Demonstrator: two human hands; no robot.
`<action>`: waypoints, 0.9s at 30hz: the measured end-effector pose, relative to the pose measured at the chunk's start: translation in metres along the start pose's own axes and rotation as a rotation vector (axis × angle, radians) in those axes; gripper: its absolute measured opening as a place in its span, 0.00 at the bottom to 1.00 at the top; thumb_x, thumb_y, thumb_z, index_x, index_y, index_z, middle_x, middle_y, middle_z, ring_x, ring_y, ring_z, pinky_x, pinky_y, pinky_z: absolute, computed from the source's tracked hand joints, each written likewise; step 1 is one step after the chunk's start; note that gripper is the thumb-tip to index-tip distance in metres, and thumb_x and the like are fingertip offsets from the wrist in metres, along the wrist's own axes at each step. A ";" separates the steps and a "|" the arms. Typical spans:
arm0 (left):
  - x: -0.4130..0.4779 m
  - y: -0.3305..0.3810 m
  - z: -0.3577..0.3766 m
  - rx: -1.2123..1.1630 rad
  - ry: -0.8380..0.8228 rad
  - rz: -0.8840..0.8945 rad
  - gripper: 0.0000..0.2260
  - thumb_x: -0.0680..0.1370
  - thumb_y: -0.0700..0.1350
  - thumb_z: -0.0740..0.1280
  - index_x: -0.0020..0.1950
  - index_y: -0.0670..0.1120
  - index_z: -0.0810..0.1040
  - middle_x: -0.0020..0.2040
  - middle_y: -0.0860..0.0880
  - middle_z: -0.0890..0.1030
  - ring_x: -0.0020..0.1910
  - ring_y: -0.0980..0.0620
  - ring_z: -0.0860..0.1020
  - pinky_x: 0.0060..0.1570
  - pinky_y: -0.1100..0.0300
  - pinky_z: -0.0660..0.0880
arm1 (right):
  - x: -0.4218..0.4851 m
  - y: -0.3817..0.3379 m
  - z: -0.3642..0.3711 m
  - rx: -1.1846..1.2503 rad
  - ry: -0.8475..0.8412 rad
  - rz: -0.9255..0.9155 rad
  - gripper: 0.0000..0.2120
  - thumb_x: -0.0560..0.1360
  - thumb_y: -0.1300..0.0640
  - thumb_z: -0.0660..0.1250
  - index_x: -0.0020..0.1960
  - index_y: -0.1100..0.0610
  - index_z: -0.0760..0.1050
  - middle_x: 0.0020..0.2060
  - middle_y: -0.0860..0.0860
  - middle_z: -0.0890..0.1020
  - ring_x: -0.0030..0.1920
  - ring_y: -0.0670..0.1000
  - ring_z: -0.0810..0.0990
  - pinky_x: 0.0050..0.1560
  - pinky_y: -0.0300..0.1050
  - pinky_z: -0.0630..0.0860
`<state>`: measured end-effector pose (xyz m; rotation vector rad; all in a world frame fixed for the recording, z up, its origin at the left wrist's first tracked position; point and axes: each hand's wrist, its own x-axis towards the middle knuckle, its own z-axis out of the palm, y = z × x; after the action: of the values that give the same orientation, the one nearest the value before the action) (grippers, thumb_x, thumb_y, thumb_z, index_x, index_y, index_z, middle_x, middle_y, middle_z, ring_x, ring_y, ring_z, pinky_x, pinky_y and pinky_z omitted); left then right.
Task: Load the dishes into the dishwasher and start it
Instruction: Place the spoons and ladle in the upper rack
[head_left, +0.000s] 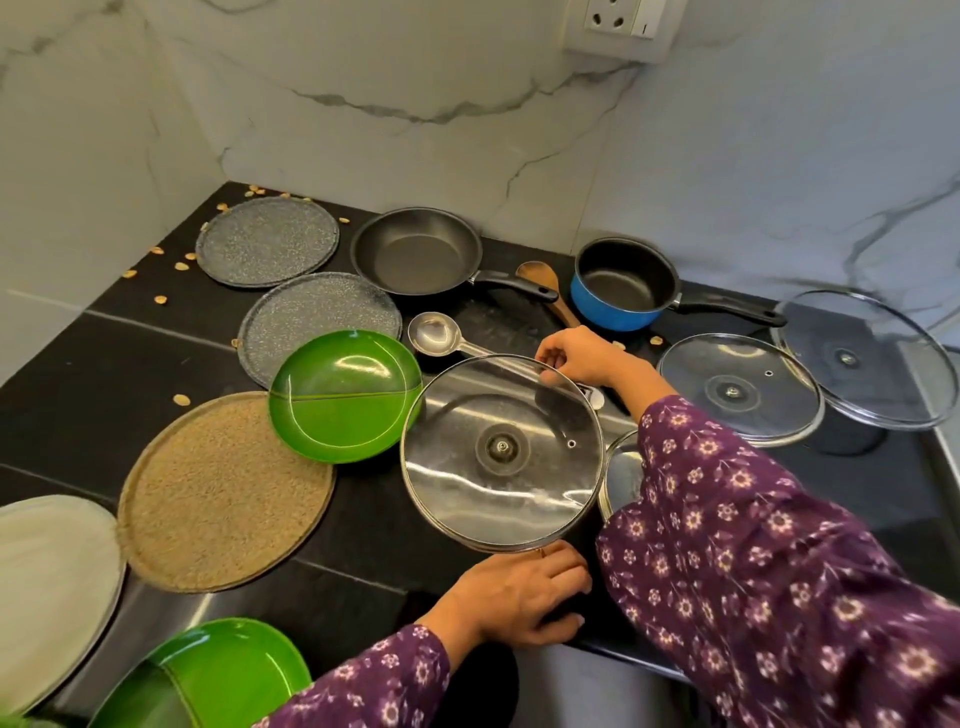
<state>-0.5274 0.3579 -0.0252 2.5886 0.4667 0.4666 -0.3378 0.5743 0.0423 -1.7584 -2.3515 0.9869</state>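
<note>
1. Glass lid (503, 452): it is above the middle of the black tabletop (156, 353), between the two hands, with the right hand at its far rim and the left hand at its near rim.
2. Right hand (576, 361): the fingers curl over the lid's far rim and pinch it. The floral sleeve (753, 519) runs down past the lid's right side.
3. Left hand (519, 597): it lies palm down at the front edge of the tabletop, fingers loosely bent and pointing right, gripping nothing. The lid's near rim sits just over its knuckles; I cannot tell whether they touch.
4. Orientation: the lid is round, so it has no long axis. It is tilted, with its broad face turned towards the camera. The centre fitting and a small vent hole show through the glass.
5. Steel ladle (431, 335): its bowl lies beyond the lid's left side and its handle runs right, behind the lid, towards the right hand.
6. Green plate (345, 395): it lies just left of the lid, overlapping a brown plate (223, 493).
7. Further items: a frying pan (415, 254) and a blue saucepan (623, 286) stand at the back, and two more lids (737, 389) lie flat to the right.
</note>
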 end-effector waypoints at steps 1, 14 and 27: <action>0.000 0.000 0.000 -0.002 0.004 0.000 0.13 0.78 0.49 0.64 0.57 0.43 0.72 0.56 0.45 0.74 0.57 0.48 0.73 0.50 0.56 0.75 | 0.000 0.000 0.001 -0.019 0.007 0.000 0.08 0.69 0.56 0.72 0.48 0.53 0.79 0.38 0.46 0.80 0.37 0.44 0.77 0.38 0.37 0.72; 0.000 0.001 0.000 0.041 0.014 -0.010 0.13 0.77 0.51 0.64 0.57 0.45 0.73 0.56 0.48 0.75 0.58 0.48 0.72 0.53 0.57 0.73 | -0.029 -0.001 -0.009 -0.099 0.144 -0.040 0.01 0.77 0.61 0.61 0.47 0.58 0.71 0.41 0.55 0.78 0.40 0.51 0.76 0.46 0.53 0.75; 0.013 0.024 -0.003 0.096 -0.025 0.008 0.10 0.78 0.54 0.62 0.52 0.49 0.75 0.52 0.52 0.77 0.51 0.54 0.75 0.51 0.62 0.73 | -0.241 0.013 -0.057 0.194 0.952 0.009 0.05 0.73 0.67 0.66 0.49 0.63 0.76 0.37 0.51 0.79 0.35 0.41 0.74 0.40 0.24 0.68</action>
<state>-0.5114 0.3440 -0.0073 2.6863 0.4809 0.4243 -0.2187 0.3914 0.1606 -1.6272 -1.5780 0.2335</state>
